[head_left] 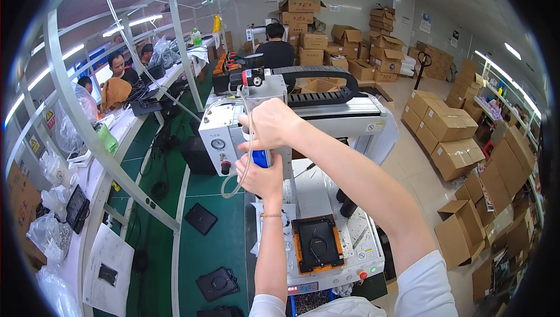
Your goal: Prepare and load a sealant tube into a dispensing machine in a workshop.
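Note:
My left hand (pixel 262 177) is closed around a blue cylinder (pixel 262 158) at the front of a white benchtop machine (pixel 344 118) with an overhead gantry. Just above it, my right hand (pixel 267 123) is closed on the white upper part of that cylinder. A clear hose (pixel 231 187) loops beside both hands, near a pressure gauge (pixel 218 144). Below, a black plate with a coiled cable (pixel 324 236) sits in an orange fixture (pixel 300 247) on the machine bed.
Black plates (pixel 217 284) lie on the green bench (pixel 219 241). A white shelf (pixel 93 212) with bagged items runs along the left, where co-workers (pixel 125 75) sit. Another person (pixel 274 51) works behind the machine. Cardboard boxes (pixel 443 151) and a pallet jack (pixel 423 63) stand at the right.

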The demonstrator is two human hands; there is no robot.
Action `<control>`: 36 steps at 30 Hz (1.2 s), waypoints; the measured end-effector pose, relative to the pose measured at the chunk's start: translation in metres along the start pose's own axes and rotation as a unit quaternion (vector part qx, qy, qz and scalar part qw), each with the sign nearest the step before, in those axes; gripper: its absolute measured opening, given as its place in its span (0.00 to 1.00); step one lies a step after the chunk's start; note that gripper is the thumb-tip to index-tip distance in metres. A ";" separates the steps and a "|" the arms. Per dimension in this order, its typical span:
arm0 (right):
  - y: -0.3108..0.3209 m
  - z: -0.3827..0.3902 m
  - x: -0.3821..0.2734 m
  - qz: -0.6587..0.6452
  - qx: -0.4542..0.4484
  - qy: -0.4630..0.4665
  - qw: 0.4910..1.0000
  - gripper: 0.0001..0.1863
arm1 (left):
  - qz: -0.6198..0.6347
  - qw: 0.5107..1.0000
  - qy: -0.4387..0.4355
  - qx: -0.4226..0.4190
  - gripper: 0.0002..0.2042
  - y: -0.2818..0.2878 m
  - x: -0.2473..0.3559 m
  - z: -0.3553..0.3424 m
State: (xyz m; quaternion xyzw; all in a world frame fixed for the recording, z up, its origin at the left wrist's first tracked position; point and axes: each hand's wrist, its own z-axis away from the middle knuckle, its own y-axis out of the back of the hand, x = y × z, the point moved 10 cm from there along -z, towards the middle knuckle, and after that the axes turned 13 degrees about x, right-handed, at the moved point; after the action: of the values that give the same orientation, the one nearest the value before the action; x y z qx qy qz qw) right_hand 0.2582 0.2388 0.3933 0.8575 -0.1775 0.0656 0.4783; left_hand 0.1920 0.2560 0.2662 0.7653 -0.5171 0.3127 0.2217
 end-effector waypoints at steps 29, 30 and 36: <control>-0.002 0.001 -0.003 0.019 -0.001 -0.059 0.998 0.33 | 0.201 0.969 -0.062 -0.133 0.20 -0.027 0.000 -0.007; -0.004 0.004 0.000 0.031 -0.070 -0.062 0.995 0.37 | 0.153 0.981 -0.053 -0.106 0.20 -0.024 -0.003 -0.006; 0.000 -0.001 -0.007 0.018 0.023 0.012 1.000 0.29 | 0.012 1.000 0.016 0.013 0.23 -0.012 -0.002 0.003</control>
State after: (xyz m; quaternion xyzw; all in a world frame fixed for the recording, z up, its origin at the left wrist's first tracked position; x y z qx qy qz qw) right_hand 0.2514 0.2412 0.3917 0.8641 -0.1860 0.0884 0.4593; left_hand 0.2036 0.2598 0.2622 0.7569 -0.5184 0.3343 0.2160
